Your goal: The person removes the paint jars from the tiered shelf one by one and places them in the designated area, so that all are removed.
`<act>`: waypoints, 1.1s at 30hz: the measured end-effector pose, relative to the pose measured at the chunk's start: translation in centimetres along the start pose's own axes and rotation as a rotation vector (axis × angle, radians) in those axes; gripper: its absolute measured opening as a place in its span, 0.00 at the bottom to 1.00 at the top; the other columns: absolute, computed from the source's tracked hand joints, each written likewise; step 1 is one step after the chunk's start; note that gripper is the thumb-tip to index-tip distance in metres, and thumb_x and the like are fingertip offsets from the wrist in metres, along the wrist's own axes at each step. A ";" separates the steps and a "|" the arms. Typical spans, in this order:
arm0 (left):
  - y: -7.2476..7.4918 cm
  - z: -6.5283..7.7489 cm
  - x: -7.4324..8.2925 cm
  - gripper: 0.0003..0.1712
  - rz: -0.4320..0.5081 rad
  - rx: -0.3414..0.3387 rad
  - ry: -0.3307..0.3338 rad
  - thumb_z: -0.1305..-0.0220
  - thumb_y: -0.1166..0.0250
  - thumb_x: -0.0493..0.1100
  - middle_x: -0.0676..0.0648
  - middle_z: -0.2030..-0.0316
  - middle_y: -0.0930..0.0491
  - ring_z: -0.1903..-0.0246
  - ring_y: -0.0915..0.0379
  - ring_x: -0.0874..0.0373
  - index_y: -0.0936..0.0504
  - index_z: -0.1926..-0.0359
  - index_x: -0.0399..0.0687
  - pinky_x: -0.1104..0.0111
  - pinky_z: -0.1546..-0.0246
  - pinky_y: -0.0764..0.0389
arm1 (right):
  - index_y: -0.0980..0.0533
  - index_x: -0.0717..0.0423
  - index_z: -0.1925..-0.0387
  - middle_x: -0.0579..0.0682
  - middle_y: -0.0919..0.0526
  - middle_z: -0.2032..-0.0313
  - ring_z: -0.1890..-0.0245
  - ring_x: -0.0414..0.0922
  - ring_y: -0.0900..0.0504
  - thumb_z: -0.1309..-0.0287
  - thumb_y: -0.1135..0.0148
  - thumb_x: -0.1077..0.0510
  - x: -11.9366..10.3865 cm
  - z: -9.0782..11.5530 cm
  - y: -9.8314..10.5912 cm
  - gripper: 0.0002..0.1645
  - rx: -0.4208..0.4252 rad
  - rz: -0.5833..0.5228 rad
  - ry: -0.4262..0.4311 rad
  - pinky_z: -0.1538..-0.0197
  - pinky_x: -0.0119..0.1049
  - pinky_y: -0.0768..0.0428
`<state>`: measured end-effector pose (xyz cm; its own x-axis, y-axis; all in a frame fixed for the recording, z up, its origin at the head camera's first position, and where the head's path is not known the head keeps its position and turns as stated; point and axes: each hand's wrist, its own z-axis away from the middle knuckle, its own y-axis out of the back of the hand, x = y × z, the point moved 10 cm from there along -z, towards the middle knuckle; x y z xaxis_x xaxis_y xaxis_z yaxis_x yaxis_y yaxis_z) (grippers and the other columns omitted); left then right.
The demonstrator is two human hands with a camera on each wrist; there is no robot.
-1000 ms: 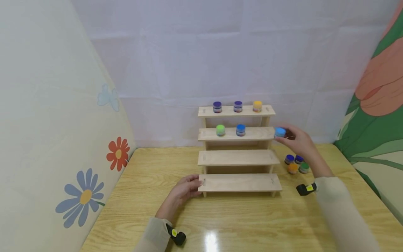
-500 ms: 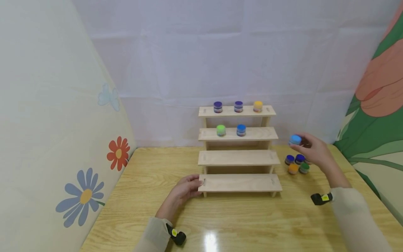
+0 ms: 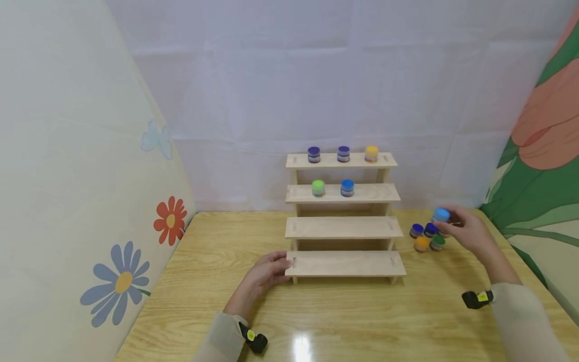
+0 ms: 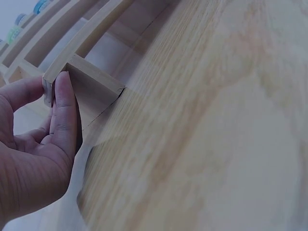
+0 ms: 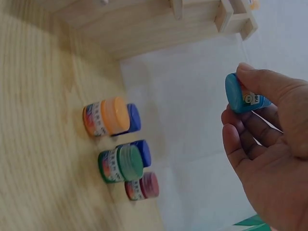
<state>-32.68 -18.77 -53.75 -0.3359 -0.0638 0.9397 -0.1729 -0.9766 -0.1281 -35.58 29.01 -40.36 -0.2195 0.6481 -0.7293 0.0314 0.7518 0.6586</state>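
My right hand (image 3: 472,236) pinches a light blue paint jar (image 3: 441,215) between thumb and fingers. It is held in the air just above a cluster of jars at the rack's right, among them an orange jar (image 5: 106,116), a green jar (image 5: 121,163) and a dark red jar (image 5: 143,186). My left hand (image 3: 264,274) grips the left end of the lowest step of a four-tier wooden rack (image 3: 344,228); the left wrist view shows thumb and finger on that board's end (image 4: 60,65). A lime green jar (image 3: 318,188) and a blue jar (image 3: 347,188) stand on the second tier from the top.
On the top tier are two purple jars, the left purple jar (image 3: 314,155) and the middle purple jar (image 3: 344,154), plus a yellow jar (image 3: 372,154). Two dark blue jars (image 3: 416,231) belong to the cluster. A white cloth (image 3: 253,100) hangs behind the table (image 3: 217,241).
My right hand has carried the light blue jar away from the second tier's right end, rightward and down to above the jar cluster. My left hand has stayed at the rack.
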 end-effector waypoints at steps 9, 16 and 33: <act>0.0 0.1 0.1 0.32 0.001 0.002 -0.002 0.31 0.38 0.35 0.46 0.56 0.18 0.62 0.18 0.60 0.36 0.31 0.28 0.71 0.66 0.16 | 0.38 0.70 0.29 0.74 0.28 0.41 0.42 0.69 0.28 0.27 0.43 0.43 3.4 1.0 -0.2 0.41 -0.036 0.027 -0.087 0.48 0.63 0.23; -0.1 0.1 0.1 0.32 0.004 0.005 -0.002 0.31 0.38 0.35 0.45 0.56 0.18 0.62 0.18 0.59 0.36 0.31 0.28 0.71 0.65 0.16 | 0.38 0.72 0.30 0.75 0.30 0.39 0.42 0.69 0.28 0.26 0.44 0.45 5.7 1.6 -0.2 0.40 -0.023 0.034 -0.130 0.49 0.58 0.21; 0.0 0.0 -0.1 0.32 -0.003 0.007 -0.005 0.32 0.38 0.35 0.45 0.56 0.18 0.62 0.18 0.60 0.37 0.31 0.28 0.71 0.65 0.16 | 0.44 0.72 0.28 0.78 0.38 0.34 0.37 0.74 0.36 0.26 0.49 0.36 10.2 2.1 -1.2 0.48 -0.068 -0.007 -0.267 0.38 0.70 0.34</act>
<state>-32.63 -18.74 -53.81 -0.3304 -0.0615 0.9418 -0.1674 -0.9782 -0.1227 -35.77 34.97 -48.97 0.0459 0.6591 -0.7507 -0.0364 0.7521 0.6581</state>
